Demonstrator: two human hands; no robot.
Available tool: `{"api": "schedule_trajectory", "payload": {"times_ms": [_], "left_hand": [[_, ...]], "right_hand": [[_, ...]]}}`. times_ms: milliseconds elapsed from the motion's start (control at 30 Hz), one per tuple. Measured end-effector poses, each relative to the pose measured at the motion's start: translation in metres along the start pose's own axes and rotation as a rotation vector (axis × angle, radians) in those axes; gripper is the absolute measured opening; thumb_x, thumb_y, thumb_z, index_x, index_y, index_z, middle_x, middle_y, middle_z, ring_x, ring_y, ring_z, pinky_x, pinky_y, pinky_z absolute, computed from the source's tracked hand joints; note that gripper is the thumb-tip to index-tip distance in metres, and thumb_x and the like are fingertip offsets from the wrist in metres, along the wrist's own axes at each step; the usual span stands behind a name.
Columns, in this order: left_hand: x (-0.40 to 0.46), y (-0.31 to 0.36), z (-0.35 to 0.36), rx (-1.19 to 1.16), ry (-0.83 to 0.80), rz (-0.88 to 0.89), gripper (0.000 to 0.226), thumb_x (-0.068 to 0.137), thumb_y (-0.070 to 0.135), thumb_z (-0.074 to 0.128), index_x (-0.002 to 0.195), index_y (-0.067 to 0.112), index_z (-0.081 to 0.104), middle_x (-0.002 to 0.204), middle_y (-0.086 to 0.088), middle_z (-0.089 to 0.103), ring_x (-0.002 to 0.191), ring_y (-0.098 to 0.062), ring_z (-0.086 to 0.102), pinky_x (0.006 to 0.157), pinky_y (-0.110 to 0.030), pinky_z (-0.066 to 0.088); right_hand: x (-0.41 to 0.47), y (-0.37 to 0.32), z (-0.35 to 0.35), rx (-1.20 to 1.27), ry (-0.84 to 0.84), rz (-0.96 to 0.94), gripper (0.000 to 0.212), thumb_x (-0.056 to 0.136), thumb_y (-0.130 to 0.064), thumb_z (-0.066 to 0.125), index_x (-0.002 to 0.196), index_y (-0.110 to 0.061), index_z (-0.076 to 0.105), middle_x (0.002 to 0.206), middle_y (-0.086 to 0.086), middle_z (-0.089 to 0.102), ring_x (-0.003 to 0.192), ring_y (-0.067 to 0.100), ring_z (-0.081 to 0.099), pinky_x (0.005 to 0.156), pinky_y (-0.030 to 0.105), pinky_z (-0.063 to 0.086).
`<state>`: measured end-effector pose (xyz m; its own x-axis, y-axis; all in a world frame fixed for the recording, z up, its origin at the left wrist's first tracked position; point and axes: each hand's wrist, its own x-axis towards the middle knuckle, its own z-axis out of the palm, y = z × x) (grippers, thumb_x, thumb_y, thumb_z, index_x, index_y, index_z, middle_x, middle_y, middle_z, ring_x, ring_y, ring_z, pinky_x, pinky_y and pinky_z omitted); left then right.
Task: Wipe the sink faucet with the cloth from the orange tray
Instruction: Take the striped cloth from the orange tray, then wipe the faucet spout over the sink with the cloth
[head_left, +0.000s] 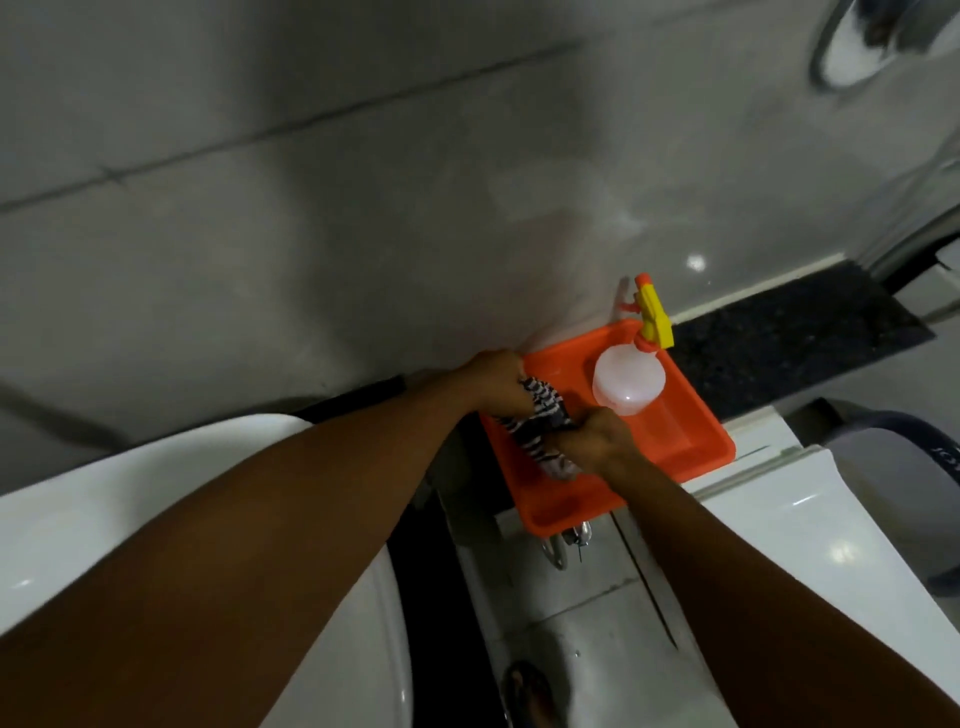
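Note:
An orange tray (691, 431) rests on a white ledge against the grey tiled wall. Over its left half hangs a black-and-white striped cloth (540, 415). My left hand (493, 376) grips the cloth's upper end at the tray's back left corner. My right hand (597, 441) grips its lower end near the tray's middle. Both hands hold the cloth stretched between them. A white sink basin (156, 493) lies at the lower left, partly under my left arm. No faucet on it shows.
A clear spray bottle (628, 382) with a yellow and orange trigger stands in the tray's back right. A dark speckled counter strip (789, 327) runs right of the tray. A white fixture (831, 545) sits at the lower right. Chrome fittings (571, 540) hang below the tray.

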<state>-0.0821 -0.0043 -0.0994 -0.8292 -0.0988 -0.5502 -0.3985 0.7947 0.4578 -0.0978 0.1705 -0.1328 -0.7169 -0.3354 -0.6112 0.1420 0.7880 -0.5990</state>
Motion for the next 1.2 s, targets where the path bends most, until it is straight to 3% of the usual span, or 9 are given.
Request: {"api": "schedule_trajectory", "payload": {"times_ms": [133,233,500,600,733,900,1000,1067,1200], "left_hand": [[-0.067,0.000,-0.050,-0.450,0.108,-0.022,0.036,0.072,0.008,0.075,0.104,-0.002,0.063,0.105,-0.023,0.070,0.095,-0.033,0.070,0.083,-0.049,0.061],[-0.135,-0.005,-0.086,-0.732,0.154,-0.014,0.040,0.071,0.006,0.080,0.107,0.006,0.063,0.098,-0.007,0.069,0.087,-0.019,0.069,0.070,-0.032,0.062],[-0.324,-0.060,-0.190,-1.170,0.614,0.030,0.037,0.080,0.017,0.078,0.112,0.005,0.063,0.107,-0.016,0.071,0.090,-0.025,0.071,0.055,-0.028,0.058],[-0.383,-0.100,-0.213,-1.149,0.759,-0.035,0.025,0.080,0.017,0.079,0.097,0.006,0.065,0.099,-0.017,0.071,0.085,-0.026,0.070,0.053,-0.029,0.059],[-0.433,-0.154,-0.217,-1.066,0.985,-0.121,0.025,0.076,0.020,0.082,0.089,0.004,0.067,0.078,-0.014,0.070,0.056,-0.018,0.067,0.046,-0.025,0.055],[-0.434,-0.186,-0.209,-1.070,1.085,-0.216,0.033,0.081,0.018,0.078,0.107,-0.001,0.069,0.105,-0.023,0.073,0.080,-0.027,0.071,0.057,-0.029,0.060],[-0.425,-0.185,-0.209,-0.587,1.223,-0.445,0.048,0.083,0.030,0.075,0.120,0.003,0.060,0.122,-0.018,0.064,0.109,-0.034,0.063,0.088,-0.042,0.056],[-0.419,-0.177,-0.203,-0.309,1.329,-0.464,0.047,0.080,0.045,0.070,0.112,0.012,0.059,0.113,-0.012,0.061,0.103,-0.030,0.061,0.085,-0.044,0.056],[-0.389,-0.158,-0.197,-0.386,1.062,-0.334,0.045,0.081,0.057,0.061,0.098,0.017,0.071,0.092,-0.005,0.072,0.082,-0.024,0.069,0.069,-0.034,0.056]], "right_hand": [[-0.053,-0.041,-0.038,0.136,-0.013,-0.176,0.019,0.078,-0.012,0.080,0.091,-0.009,0.068,0.084,0.002,0.073,0.077,0.012,0.068,0.065,0.015,0.055],[-0.103,-0.090,-0.056,0.244,-0.075,-0.314,0.016,0.079,-0.001,0.078,0.089,-0.011,0.070,0.075,-0.006,0.077,0.074,0.006,0.070,0.059,0.011,0.053],[-0.213,-0.267,-0.020,0.404,-0.341,-0.605,0.017,0.082,-0.005,0.074,0.097,-0.011,0.070,0.087,0.011,0.076,0.079,0.024,0.069,0.067,0.033,0.057],[-0.237,-0.321,0.014,0.369,-0.340,-0.638,0.028,0.081,-0.004,0.075,0.108,-0.007,0.070,0.095,0.017,0.076,0.081,0.025,0.071,0.073,0.036,0.056],[-0.254,-0.377,0.068,0.377,-0.151,-0.615,0.025,0.074,-0.009,0.083,0.096,-0.011,0.070,0.082,0.010,0.073,0.071,0.022,0.066,0.065,0.036,0.058],[-0.252,-0.412,0.117,0.346,0.091,-0.629,0.027,0.070,-0.009,0.085,0.089,-0.013,0.066,0.093,0.014,0.074,0.073,0.022,0.068,0.068,0.035,0.061],[-0.244,-0.417,0.128,0.312,0.223,-0.659,0.025,0.072,-0.012,0.084,0.087,-0.017,0.065,0.096,0.011,0.074,0.063,0.012,0.065,0.052,0.023,0.056],[-0.238,-0.413,0.132,0.331,0.230,-0.703,0.032,0.071,-0.020,0.088,0.094,-0.016,0.066,0.095,0.009,0.073,0.064,0.010,0.065,0.051,0.018,0.053],[-0.231,-0.392,0.129,0.342,0.364,-1.001,0.031,0.080,-0.040,0.079,0.100,-0.020,0.065,0.097,0.000,0.069,0.092,0.015,0.066,0.080,0.025,0.056]]}}
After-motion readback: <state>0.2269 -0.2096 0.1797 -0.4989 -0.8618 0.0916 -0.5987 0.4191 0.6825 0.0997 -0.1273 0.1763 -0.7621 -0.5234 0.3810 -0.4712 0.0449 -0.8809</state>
